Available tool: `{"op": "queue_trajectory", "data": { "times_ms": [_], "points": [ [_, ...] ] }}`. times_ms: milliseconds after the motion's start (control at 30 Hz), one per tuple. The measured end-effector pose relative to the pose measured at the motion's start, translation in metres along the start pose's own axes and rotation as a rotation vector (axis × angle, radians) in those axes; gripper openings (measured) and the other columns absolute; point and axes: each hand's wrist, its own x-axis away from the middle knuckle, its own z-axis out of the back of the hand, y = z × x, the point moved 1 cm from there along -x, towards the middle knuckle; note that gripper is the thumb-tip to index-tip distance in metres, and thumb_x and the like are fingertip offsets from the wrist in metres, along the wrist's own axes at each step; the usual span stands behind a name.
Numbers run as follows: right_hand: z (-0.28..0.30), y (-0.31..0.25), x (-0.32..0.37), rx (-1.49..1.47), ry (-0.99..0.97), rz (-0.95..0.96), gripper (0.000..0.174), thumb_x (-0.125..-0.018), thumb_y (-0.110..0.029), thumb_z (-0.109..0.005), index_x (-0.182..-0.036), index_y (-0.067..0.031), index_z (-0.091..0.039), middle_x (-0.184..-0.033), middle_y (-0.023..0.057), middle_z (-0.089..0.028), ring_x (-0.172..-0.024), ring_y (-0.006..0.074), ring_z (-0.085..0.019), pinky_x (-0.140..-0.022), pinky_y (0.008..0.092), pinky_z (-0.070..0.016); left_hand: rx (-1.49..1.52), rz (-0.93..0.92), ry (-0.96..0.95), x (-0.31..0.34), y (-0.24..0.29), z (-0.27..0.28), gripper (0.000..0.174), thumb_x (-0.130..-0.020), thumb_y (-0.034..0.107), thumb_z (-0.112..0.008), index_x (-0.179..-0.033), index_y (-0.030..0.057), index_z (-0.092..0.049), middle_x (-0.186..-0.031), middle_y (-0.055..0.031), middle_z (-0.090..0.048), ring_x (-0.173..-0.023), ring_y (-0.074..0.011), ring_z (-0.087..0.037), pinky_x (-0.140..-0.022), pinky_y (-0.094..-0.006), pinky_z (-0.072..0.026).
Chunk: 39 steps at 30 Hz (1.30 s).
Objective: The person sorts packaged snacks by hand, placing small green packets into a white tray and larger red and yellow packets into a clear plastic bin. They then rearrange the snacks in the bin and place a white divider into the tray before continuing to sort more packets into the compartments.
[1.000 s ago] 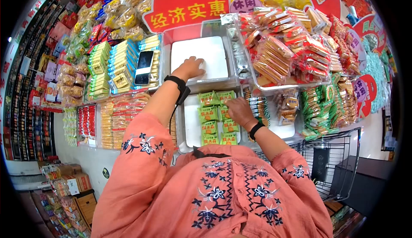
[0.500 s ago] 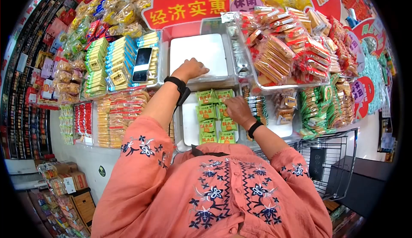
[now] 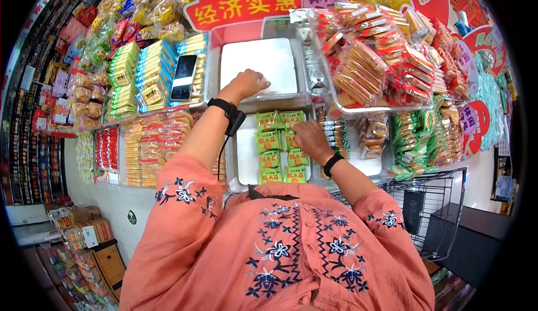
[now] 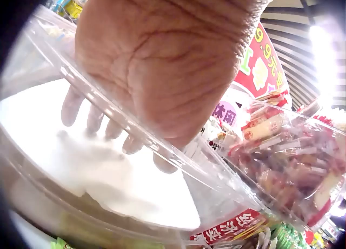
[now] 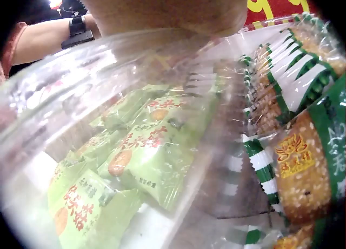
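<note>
In the head view my left hand [image 3: 246, 84] reaches over the near rim of a clear plastic bin [image 3: 213, 59]. Its fingers lie over a white board [image 3: 260, 59] inside; the left wrist view shows the fingers [image 4: 94, 119] hanging loosely behind the rim, with nothing held. My right hand [image 3: 311, 140] is at the upper right of two columns of green snack packets [image 3: 268, 140] in the lower bin. Its fingertips, right at the packets, are hidden behind the hand, so I cannot tell whether they pinch one. Green packets [image 5: 140, 146] show through the clear wall in the right wrist view.
A phone [image 3: 184, 77] lies on blue-wrapped snacks left of the upper bin. Red-wrapped snacks [image 3: 358, 75] fill a raised bin at right. Sesame biscuits [image 5: 303, 162] stand beside the lower bin. A wire cart [image 3: 443, 216] is at lower right.
The left hand's fingers, more spread a second ago, now lie closer together over the board. My right hand stays at the green packets. The head view has shifted slightly.
</note>
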Motion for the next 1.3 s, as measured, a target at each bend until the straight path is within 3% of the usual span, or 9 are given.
{"op": "queue_trajectory", "data": {
  "times_ms": [100, 300, 600, 700, 733, 833, 1033, 1167, 1300],
  "points": [
    [0.000, 0.000, -0.002, -0.004, 0.002, 0.013, 0.016, -0.080, -0.007, -0.064, -0.096, -0.0049, -0.063, -0.087, 0.0131, -0.065, -0.086, 0.0335, -0.062, -0.084, 0.0449, -0.0462, 0.059, 0.008, 0.031, 0.005, -0.004, -0.006, 0.059, -0.095, 0.058, -0.054, -0.112, 0.0052, -0.075, -0.114, -0.0269, -0.070, -0.107, -0.0488, -0.064, -0.097, -0.0510, -0.0510],
    [0.001, 0.000, 0.001, 0.010, -0.011, 0.002, 0.015, -0.080, -0.007, -0.064, -0.095, -0.0048, -0.063, -0.086, 0.0130, -0.064, -0.086, 0.0338, -0.062, -0.082, 0.0451, -0.0464, 0.018, 0.138, -0.170, 0.002, 0.002, 0.000, 0.063, -0.098, 0.058, -0.050, -0.109, 0.0016, -0.075, -0.114, -0.0272, -0.070, -0.107, -0.0486, -0.064, -0.099, -0.0508, -0.0500],
    [0.005, -0.003, -0.001, 0.000, 0.007, 0.006, 0.019, -0.080, -0.006, -0.063, -0.098, -0.0057, -0.065, -0.086, 0.0120, -0.066, -0.086, 0.0331, -0.063, -0.084, 0.0439, -0.0462, 0.064, 0.085, -0.052, 0.012, 0.008, 0.000, 0.059, -0.101, 0.051, -0.050, -0.104, -0.0043, -0.072, -0.106, -0.0287, -0.070, -0.103, -0.0463, -0.064, -0.095, -0.0486, -0.0495],
    [0.003, -0.003, -0.002, 0.004, 0.014, 0.006, 0.021, -0.080, -0.006, -0.063, -0.101, -0.0058, -0.065, -0.087, 0.0117, -0.067, -0.086, 0.0326, -0.063, -0.083, 0.0437, -0.0464, 0.115, 0.004, 0.187, 0.026, 0.018, -0.002, 0.053, -0.099, 0.047, -0.056, -0.101, -0.0027, -0.074, -0.101, -0.0282, -0.070, -0.096, -0.0479, -0.065, -0.088, -0.0511, -0.0525],
    [0.003, -0.003, -0.001, -0.002, 0.025, 0.012, 0.021, -0.080, -0.006, -0.063, -0.101, -0.0058, -0.065, -0.087, 0.0119, -0.067, -0.086, 0.0325, -0.064, -0.083, 0.0438, -0.0465, 0.113, 0.016, 0.174, 0.030, 0.022, 0.001, 0.049, -0.098, 0.044, -0.059, -0.106, -0.0032, -0.073, -0.105, -0.0274, -0.070, -0.099, -0.0463, -0.065, -0.089, -0.0503, -0.0521],
    [0.003, -0.003, -0.002, -0.010, 0.047, 0.026, 0.022, -0.080, -0.005, -0.063, -0.101, -0.0058, -0.066, -0.087, 0.0123, -0.068, -0.086, 0.0323, -0.064, -0.083, 0.0439, -0.0465, 0.149, -0.059, 0.395, 0.054, 0.031, -0.001, 0.048, -0.099, 0.042, -0.059, -0.112, -0.0027, -0.071, -0.112, -0.0262, -0.069, -0.104, -0.0437, -0.065, -0.092, -0.0489, -0.0516],
    [-0.003, 0.000, 0.001, 0.045, -0.019, 0.036, 0.023, -0.079, -0.004, -0.063, -0.102, -0.0060, -0.067, -0.087, 0.0120, -0.068, -0.085, 0.0326, -0.063, -0.082, 0.0437, -0.0464, 0.215, 0.085, 0.350, 0.081, 0.024, 0.007, 0.046, -0.100, 0.039, -0.063, -0.119, -0.0023, -0.067, -0.115, -0.0229, -0.068, -0.110, -0.0389, -0.064, -0.097, -0.0417, -0.0498],
    [-0.002, 0.000, -0.001, 0.013, -0.016, 0.026, 0.023, -0.080, -0.004, -0.062, -0.102, -0.0058, -0.067, -0.088, 0.0119, -0.068, -0.086, 0.0325, -0.063, -0.083, 0.0434, -0.0461, 0.315, 0.069, 0.411, 0.098, 0.039, 0.019, 0.044, -0.100, 0.037, -0.062, -0.122, -0.0015, -0.067, -0.120, -0.0229, -0.068, -0.114, -0.0370, -0.064, -0.099, -0.0407, -0.0493],
    [0.004, -0.003, -0.001, 0.032, -0.049, -0.016, 0.024, -0.081, -0.006, -0.060, -0.103, -0.0058, -0.067, -0.090, 0.0122, -0.069, -0.088, 0.0322, -0.064, -0.086, 0.0436, -0.0456, 0.532, -0.029, 0.442, 0.114, 0.076, 0.033, 0.038, -0.102, 0.027, -0.062, -0.125, -0.0022, -0.065, -0.120, -0.0168, -0.069, -0.112, -0.0271, -0.065, -0.098, -0.0341, -0.0494]
  ]
}}
